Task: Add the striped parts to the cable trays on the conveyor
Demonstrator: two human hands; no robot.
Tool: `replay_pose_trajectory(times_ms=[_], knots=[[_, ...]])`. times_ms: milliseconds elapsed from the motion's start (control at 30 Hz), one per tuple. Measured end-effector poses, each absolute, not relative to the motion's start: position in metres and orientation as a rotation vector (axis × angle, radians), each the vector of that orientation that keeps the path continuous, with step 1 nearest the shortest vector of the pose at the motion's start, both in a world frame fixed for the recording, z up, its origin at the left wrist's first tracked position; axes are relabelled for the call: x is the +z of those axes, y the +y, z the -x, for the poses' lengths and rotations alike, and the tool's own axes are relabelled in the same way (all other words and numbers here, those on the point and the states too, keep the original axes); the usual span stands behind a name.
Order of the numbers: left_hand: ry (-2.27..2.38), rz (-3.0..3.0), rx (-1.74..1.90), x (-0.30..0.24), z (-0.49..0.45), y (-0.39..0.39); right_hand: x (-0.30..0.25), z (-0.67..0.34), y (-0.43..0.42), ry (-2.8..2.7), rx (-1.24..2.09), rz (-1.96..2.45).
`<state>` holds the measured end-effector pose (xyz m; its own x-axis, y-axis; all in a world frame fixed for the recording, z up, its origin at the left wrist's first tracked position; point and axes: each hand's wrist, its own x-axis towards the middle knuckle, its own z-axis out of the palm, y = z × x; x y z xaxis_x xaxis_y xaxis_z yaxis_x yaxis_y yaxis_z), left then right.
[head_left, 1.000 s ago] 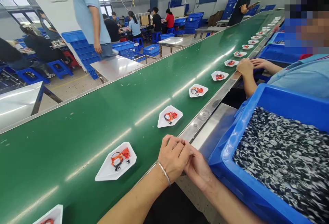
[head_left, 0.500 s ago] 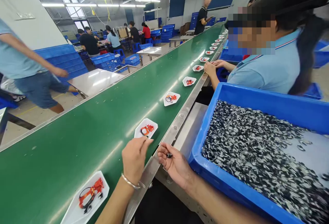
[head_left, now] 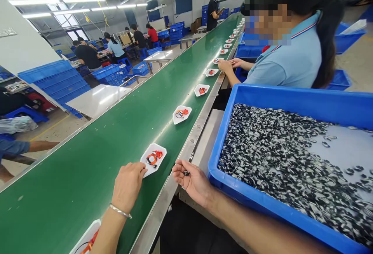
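Note:
My left hand (head_left: pixel 128 184), a silver bangle on its wrist, has thumb and fingers closed at the near left rim of a white tray (head_left: pixel 148 171). Orange-red and black looped pieces (head_left: pixel 153 158) lie in that tray, on the green conveyor belt (head_left: pixel 116 137). Over the belt's metal edge, my right hand (head_left: pixel 190 178) is palm up with curled fingers. A small black piece (head_left: pixel 186 173) shows in its grasp; how many it holds is hidden. Another white tray (head_left: pixel 87 238) is partly behind my left forearm.
A blue bin (head_left: pixel 221 164) full of small black-and-white pieces (head_left: pixel 271 160) stands to the right. More trays (head_left: pixel 182 114) line the belt ahead. A co-worker in light blue (head_left: pixel 279 67) sits beyond the bin, hands at the belt. Metal tables (head_left: pixel 96 94) stand left of the belt.
My left hand has moved left, from the tray's near edge to its left rim. The right hand keeps its curl. The view has shifted, and the walking person at left is mostly out of sight.

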<state>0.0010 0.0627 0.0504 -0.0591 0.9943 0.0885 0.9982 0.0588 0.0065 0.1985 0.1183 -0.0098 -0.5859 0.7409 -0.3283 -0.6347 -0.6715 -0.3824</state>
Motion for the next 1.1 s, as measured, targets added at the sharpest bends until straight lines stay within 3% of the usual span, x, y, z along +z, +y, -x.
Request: replay_pose_trajectory(times_ms=[333,567,733,1100], knots=[[-2.026,2.100,0.038,0.054,0.006,0.053,-0.012,-0.200,0.119,-0.308,2.243,0.615],[-1.695,2.163,-0.533,0.055,-0.082,0.051,-0.014,-0.198,0.118,-0.245,2.263,0.586],[-1.664,2.182,-0.286,0.028,-0.126,0.077,-0.016,-0.197,0.123,-0.095,2.366,0.400],[-1.608,2.172,-0.455,0.006,-0.113,0.078,-0.025,-0.201,0.126,-0.070,2.385,0.496]])
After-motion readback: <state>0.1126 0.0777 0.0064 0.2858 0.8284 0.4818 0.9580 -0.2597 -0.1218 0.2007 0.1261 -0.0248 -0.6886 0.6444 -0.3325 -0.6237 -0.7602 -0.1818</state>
